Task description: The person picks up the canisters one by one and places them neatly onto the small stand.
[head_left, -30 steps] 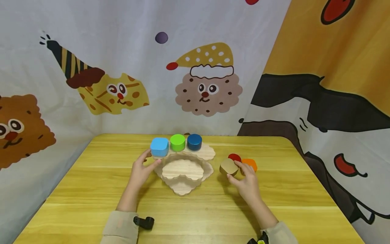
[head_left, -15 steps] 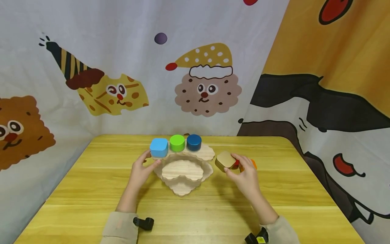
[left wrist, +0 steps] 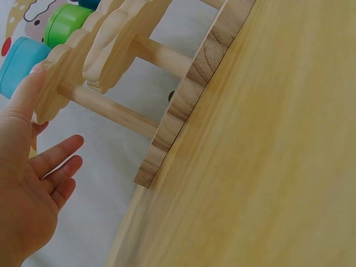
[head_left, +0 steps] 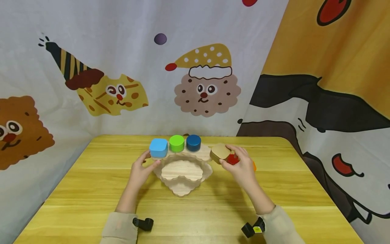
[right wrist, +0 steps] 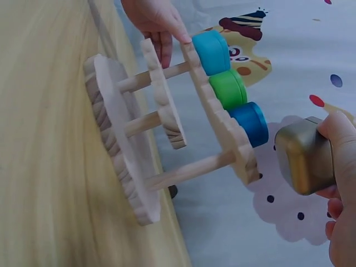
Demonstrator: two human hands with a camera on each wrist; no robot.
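A tiered wooden stand (head_left: 182, 169) with scalloped edges rises from the table on round pegs. Along its top tier sit a light blue square tin (head_left: 158, 147), a green round tin (head_left: 177, 143) and a dark blue round tin (head_left: 193, 143). My left hand (head_left: 143, 169) holds the left end of that tier, thumb beside the light blue tin; the other fingers spread below it in the left wrist view. My right hand (head_left: 242, 166) grips a gold square tin (right wrist: 303, 156) by its side, raised beside the tier's right end and apart from the dark blue tin.
Behind my right hand, a red tin (head_left: 233, 159) and an orange tin (head_left: 254, 165) are partly hidden on the table (head_left: 189, 217). A printed cloth (head_left: 122, 40) hangs behind the table's far edge.
My right hand has lifted the gold tin and carried it leftward and away from me, to the tier's right end. The left hand keeps its place on the stand.
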